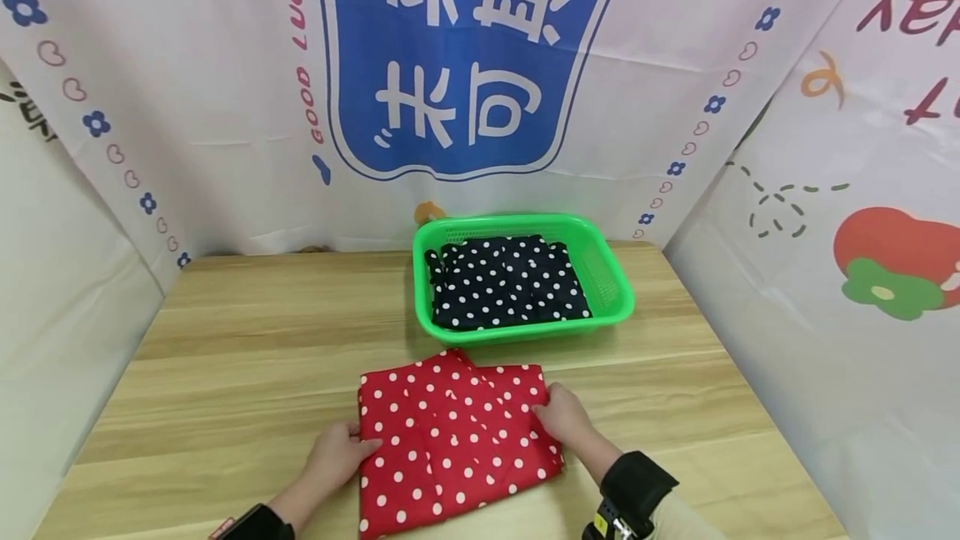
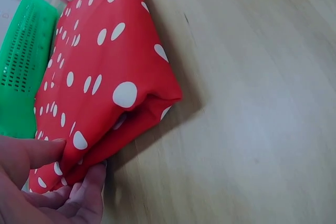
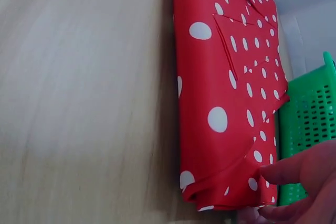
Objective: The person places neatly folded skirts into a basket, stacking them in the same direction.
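Note:
A folded red cloth with white dots [image 1: 450,440] lies at the front of the table, several layers thick at its edges. My left hand [image 1: 333,458] pinches its left edge, thumb on top and fingers beneath, as the left wrist view shows with the cloth [image 2: 105,61] and hand [image 2: 58,187]. At the opposite edge my right hand [image 1: 566,417] grips the cloth, thumb above; some of its fingers are hidden under the fabric. In the right wrist view that hand [image 3: 304,182] is at the corner of the cloth [image 3: 226,103].
Behind the red cloth stands a green plastic basket [image 1: 615,294] with perforated sides. Inside it lies a folded black cloth with white dots [image 1: 510,282]. Printed white curtains [image 1: 247,107] hang along the back and sides of the wooden table [image 1: 247,340].

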`<state>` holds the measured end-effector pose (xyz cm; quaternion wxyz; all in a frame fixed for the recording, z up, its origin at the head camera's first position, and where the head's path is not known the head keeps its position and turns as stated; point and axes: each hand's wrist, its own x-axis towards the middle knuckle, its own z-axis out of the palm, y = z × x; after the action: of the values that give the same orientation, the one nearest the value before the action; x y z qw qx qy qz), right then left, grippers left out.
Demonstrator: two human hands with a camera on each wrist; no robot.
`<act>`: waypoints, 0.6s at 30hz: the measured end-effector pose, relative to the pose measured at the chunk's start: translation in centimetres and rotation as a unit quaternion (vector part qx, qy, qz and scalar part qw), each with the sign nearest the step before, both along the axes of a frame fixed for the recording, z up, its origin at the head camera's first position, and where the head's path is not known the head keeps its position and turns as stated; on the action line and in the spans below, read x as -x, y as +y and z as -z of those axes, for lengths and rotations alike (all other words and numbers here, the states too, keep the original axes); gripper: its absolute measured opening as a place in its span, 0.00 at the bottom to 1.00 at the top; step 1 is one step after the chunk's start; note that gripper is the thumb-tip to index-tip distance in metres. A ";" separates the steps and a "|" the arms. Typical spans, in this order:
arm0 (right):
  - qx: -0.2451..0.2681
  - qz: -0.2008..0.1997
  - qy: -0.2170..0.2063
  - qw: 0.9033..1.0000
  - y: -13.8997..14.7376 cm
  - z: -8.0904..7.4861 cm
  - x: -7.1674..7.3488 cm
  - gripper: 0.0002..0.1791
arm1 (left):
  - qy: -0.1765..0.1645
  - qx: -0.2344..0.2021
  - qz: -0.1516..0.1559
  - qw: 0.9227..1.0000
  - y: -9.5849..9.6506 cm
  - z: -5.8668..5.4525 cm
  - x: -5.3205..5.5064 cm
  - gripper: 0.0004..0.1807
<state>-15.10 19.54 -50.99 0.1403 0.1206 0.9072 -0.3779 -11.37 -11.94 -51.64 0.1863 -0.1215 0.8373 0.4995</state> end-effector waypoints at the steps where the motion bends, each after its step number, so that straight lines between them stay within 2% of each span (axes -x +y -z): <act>1: -0.002 0.002 -0.003 1.000 0.2 0.0 0.0 0.15 | 0.000 -0.002 0.000 1.000 0.2 0.0 0.0 0.17; 8: 0.030 0.041 -0.018 0.999 1.3 0.0 0.2 0.12 | -0.009 -0.025 -0.001 1.000 0.8 0.0 0.4 0.16; 14: 0.050 0.034 -0.005 0.998 2.1 -0.7 0.3 0.09 | -0.027 -0.054 -0.008 0.998 0.8 -0.5 0.8 0.14; 18: 0.054 0.027 0.000 0.998 2.6 -1.5 0.1 0.05 | -0.039 -0.050 -0.008 0.998 1.1 -1.2 1.0 0.11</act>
<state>-15.23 22.10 -49.53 0.1359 0.1376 0.8819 -0.4299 -12.40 -10.89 -50.40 0.2210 -0.1378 0.8022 0.5372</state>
